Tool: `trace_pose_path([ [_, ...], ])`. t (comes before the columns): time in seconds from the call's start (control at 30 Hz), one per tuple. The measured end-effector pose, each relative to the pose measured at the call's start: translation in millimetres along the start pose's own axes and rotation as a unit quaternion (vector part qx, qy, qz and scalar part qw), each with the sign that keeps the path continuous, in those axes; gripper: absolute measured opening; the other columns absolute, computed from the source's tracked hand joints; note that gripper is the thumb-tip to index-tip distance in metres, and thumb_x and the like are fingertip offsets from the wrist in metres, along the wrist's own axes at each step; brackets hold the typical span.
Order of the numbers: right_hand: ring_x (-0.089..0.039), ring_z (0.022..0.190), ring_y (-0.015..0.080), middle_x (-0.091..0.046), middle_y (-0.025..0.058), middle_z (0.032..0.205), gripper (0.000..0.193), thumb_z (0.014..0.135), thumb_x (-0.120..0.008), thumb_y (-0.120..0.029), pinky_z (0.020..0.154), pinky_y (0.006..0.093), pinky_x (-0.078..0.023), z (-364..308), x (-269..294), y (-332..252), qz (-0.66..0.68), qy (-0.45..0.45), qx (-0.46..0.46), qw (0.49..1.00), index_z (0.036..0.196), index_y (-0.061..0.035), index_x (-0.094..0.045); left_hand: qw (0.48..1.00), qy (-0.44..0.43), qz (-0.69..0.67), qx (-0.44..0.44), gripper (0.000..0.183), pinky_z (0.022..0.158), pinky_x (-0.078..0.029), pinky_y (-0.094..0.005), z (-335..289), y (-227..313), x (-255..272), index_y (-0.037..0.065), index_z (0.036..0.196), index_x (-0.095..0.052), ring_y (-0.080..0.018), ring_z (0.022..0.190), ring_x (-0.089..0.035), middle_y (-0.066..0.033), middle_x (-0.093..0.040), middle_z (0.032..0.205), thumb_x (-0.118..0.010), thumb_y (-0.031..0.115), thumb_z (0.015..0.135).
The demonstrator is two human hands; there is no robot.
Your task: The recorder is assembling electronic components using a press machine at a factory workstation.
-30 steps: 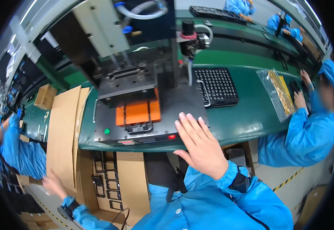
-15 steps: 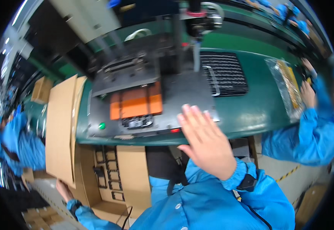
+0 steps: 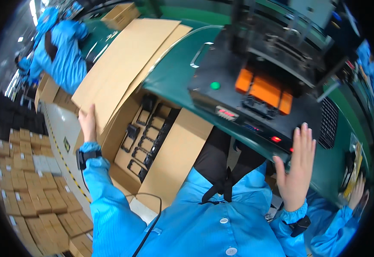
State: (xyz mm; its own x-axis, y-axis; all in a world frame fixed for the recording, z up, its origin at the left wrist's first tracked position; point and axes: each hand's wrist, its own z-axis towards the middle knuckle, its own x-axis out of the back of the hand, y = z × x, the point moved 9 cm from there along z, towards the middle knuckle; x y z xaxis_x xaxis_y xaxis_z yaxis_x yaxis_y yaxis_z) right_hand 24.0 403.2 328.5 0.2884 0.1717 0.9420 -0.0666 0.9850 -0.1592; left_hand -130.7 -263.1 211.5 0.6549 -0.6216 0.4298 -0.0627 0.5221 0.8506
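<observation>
My left hand (image 3: 88, 124) grips the near lower corner of a tan cardboard sheet (image 3: 129, 58), its thumb on the near face. A second sheet shows behind that one. Just below them stands an open carton (image 3: 180, 147), holding several black plastic frames (image 3: 150, 137). My right hand (image 3: 299, 165) is held up flat with fingers outstretched and nothing in it, by the front right corner of a black press machine (image 3: 204, 94). An orange block (image 3: 264, 90) sits in the press, with a dark part (image 3: 259, 107) in front of it.
The machine's front carries a green button (image 3: 214, 85) and red lights. A black ribbed tray (image 3: 328, 124) lies on the green table (image 3: 174, 77), right of the machine. Many stacked cartons (image 3: 37, 192) stand on the floor at left. Co-workers in blue sit at left (image 3: 64, 51) and right.
The view has swung left, so the machine appears farther right and more of the carton shows. The sheet tilts more to the right, with my left hand still at its corner. My right hand stays open.
</observation>
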Motion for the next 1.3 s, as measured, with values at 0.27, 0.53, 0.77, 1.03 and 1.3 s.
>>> trace_pose_path([
  [0.27,-0.025,0.148,0.0405,-0.03,0.0222,0.158,0.065,0.09,-0.061,-0.01,0.12,0.0509,-0.018,-7,-7,4,0.003,0.018,-0.024,1.0,0.149,-0.0001,-0.037,0.952,0.291,0.075,-0.065,0.033,0.096,-0.044,-0.0367,-91,-12,59,-0.004,0.117,-0.059,-0.0256,0.104,-0.058,-0.0169,-0.059,0.109,-0.047,0.024,0.104],
  [0.53,-0.064,0.1,0.0381,-0.066,0.0209,0.11,0.021,0.089,-0.061,0.001,0.088,0.0438,-0.051,-34,-30,-88,0.244,-0.123,0.185,0.944,0.109,0.005,-0.065,0.939,-0.132,0.319,0.004,0.032,0.093,-0.049,-0.0473,-177,-225,-86,0.001,0.12,-0.062,-0.041,0.106,-0.059,-0.0208,-0.061,0.116,-0.059,0.005,0.087],
  [0.77,-0.062,0.085,0.0348,-0.065,0.0201,0.099,0.028,0.079,-0.06,0.007,0.077,0.0397,-0.05,-30,-87,-84,0.235,-0.189,0.083,0.95,0.107,0.0039,-0.064,0.846,-0.293,0.446,0.016,0.022,0.087,-0.05,-0.0491,-169,-275,-91,0.006,0.109,-0.062,-0.0402,0.097,-0.063,-0.0183,-0.06,0.111,-0.06,0.009,0.087],
  [1.03,-0.064,0.085,0.0336,-0.067,0.0178,0.097,0.023,0.079,-0.066,0.003,0.075,0.0372,-0.051,-25,-107,-99,0.263,-0.229,0.119,0.93,0.102,0.0023,-0.067,0.972,-0.086,0.06,0.208,0.021,0.067,-0.047,-0.0286,-213,-163,0,0.003,0.11,-0.065,-0.0129,0.072,-0.058,-0.0052,-0.063,0.082,-0.053,0.018,0.103],
  [1.3,-0.066,0.087,0.0312,-0.068,0.0142,0.1,0.026,0.075,-0.068,0.003,0.077,0.0381,-0.053,-22,-102,-141,0.318,-0.229,0.223,0.893,0.102,0.0009,-0.069,0.858,-0.114,-0.358,0.35,0.029,0.055,-0.03,-0.0209,-302,-2,-26,-0.003,0.124,-0.062,-0.0033,0.059,-0.038,0.001,-0.058,0.083,-0.054,0.015,0.103],
])
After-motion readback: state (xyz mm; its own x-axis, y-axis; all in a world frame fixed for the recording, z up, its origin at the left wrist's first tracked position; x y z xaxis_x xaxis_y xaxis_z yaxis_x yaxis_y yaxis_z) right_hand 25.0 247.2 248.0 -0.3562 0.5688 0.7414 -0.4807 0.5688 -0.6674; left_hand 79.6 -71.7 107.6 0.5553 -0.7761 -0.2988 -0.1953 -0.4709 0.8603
